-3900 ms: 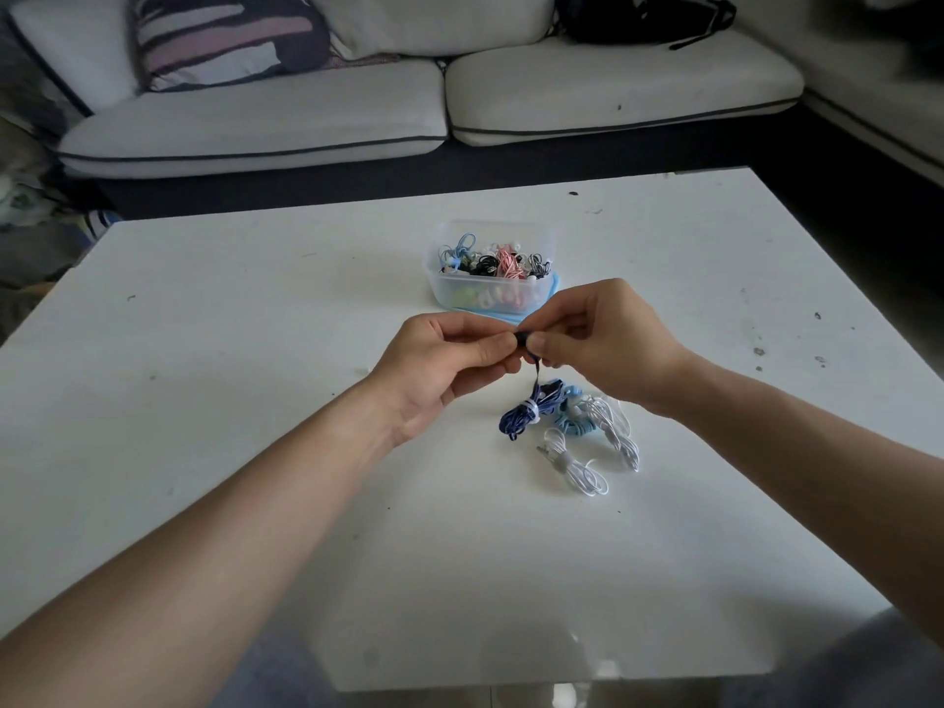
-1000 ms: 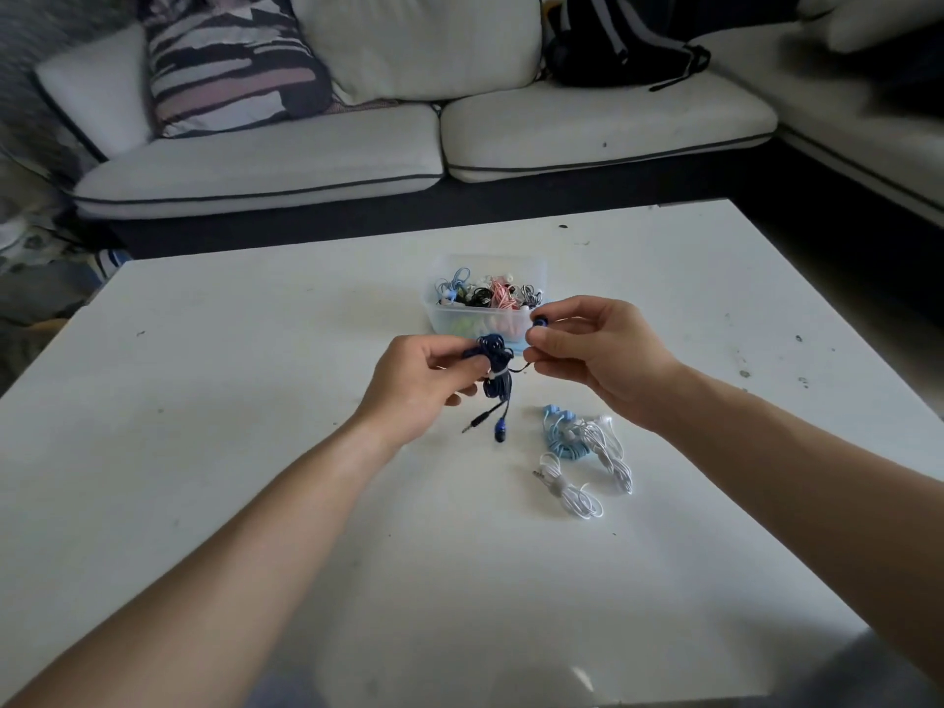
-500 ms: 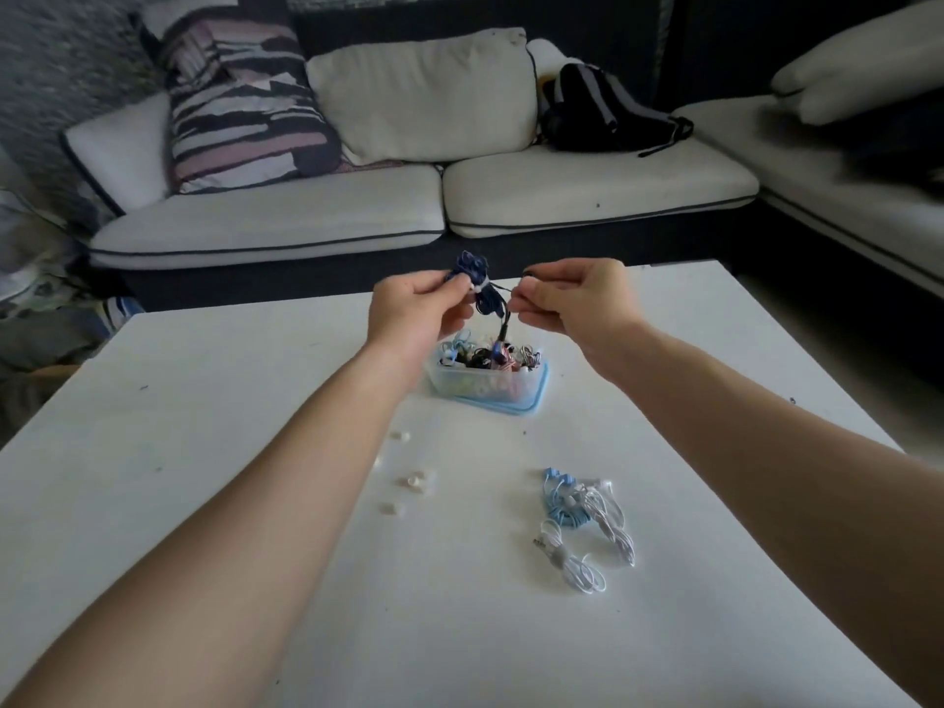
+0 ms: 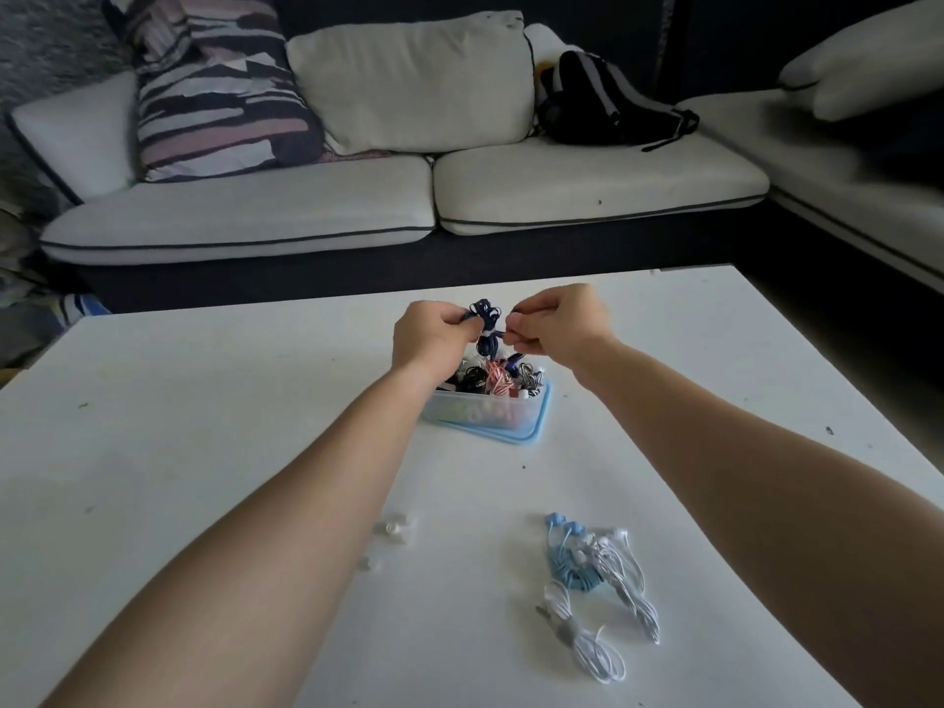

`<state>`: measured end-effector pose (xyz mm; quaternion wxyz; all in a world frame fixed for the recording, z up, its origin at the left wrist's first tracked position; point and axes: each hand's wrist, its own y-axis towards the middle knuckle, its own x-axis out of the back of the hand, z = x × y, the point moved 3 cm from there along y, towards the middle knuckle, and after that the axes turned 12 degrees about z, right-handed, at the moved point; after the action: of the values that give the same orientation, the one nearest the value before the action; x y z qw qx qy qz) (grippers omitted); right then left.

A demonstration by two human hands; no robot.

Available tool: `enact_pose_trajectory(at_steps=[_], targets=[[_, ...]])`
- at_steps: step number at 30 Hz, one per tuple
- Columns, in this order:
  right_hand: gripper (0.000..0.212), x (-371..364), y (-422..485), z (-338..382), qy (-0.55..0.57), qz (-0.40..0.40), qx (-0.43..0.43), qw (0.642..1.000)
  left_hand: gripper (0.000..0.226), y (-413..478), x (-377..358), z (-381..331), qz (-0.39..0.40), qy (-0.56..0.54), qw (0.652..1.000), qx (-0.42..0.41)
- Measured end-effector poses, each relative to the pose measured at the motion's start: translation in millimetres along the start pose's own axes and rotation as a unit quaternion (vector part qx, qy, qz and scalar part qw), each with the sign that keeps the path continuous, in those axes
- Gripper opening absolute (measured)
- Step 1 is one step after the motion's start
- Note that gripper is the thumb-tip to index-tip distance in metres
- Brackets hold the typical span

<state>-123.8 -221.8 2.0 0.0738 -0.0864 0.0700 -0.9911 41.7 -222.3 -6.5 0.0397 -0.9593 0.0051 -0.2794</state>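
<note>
Tight on navy earphones (image 4: 484, 310) — left fingers (image 4: 461, 320), right fingers (image 4: 517, 328) — now up over box (image 4: 480, 414)

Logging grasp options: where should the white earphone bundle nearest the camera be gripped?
Pinch the white earphone bundle at its grey-wrapped waist, coming straight down from above. It lies flat on the table with loose loops fanning from that tie, so the bound middle is probably the firmest part.
</note>
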Motion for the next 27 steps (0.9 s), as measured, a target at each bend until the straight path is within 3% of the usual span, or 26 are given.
enact_pose_trajectory(at_steps=[4, 7, 12, 17, 22, 27], targets=[[0.006, 0, 11, -16, -0.107, -0.002, 0.001, 0.994, 0.021, 6, -4, 12, -0.020, 0.089, 0.996, -0.004], [0.013, -1, 17, -16, -0.234, -0.023, 0.042, 0.971, 0.017, 14, -6, 17, -0.033, 0.113, 0.993, 0.004], [0.017, -7, 25, -19, -0.341, 0.011, 0.026, 0.940, 0.013, 19, -7, 19, -0.049, 0.188, 0.981, 0.024], [0.017, -8, 32, -16, -0.361, 0.012, 0.009, 0.933, 0.034, 21, 1, 27, 0.000, 0.246, 0.966, 0.084], [0.019, -5, 38, -14, -0.388, 0.032, -0.025, 0.921, 0.034, 19, -6, 20, 0.089, 0.343, 0.932, 0.078], [0.021, -14, 42, -27, -0.511, 0.012, -0.041, 0.858, 0.014, 17, -5, 14, -0.020, 0.410, 0.912, -0.005]])
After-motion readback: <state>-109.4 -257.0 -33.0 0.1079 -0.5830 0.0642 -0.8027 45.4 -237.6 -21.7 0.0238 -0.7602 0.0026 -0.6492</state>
